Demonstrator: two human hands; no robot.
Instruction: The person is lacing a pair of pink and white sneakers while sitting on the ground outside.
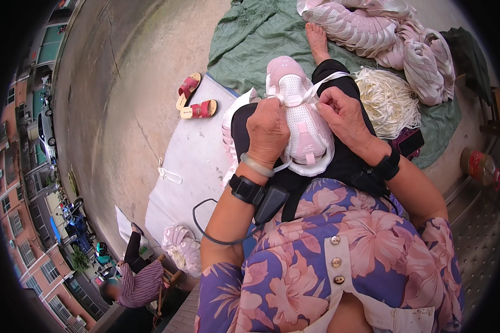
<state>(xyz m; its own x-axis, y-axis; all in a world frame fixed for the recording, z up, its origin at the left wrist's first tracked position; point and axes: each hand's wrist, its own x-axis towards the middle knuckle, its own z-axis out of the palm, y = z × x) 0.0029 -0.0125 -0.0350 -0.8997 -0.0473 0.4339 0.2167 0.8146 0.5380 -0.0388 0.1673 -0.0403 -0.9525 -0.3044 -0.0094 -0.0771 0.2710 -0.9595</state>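
A pink and white shoe upper [303, 136] lies across my lap, its toe pointing away from me. A flat white shoelace [326, 81] crosses it near the toe, and one end trails over my right knee. My left hand [268, 129] is closed at the upper's left eyelet edge, gripping the shoelace where it comes out there. At the right edge, my right hand [345, 119] pinches thumb and forefinger together by the lace. The fingertips partly hide what they hold. Below my left wrist, a loose length of lace hangs beside the upper.
A heap of white shoelaces [388, 102] lies right of my knee, beside a phone [410, 143]. Stacked pink shoe uppers [366, 30] rest on a green tarp [250, 41]. Red sandals [199, 109] stand at left. A bottle [479, 167] is at right; another person [139, 283] sits lower left.
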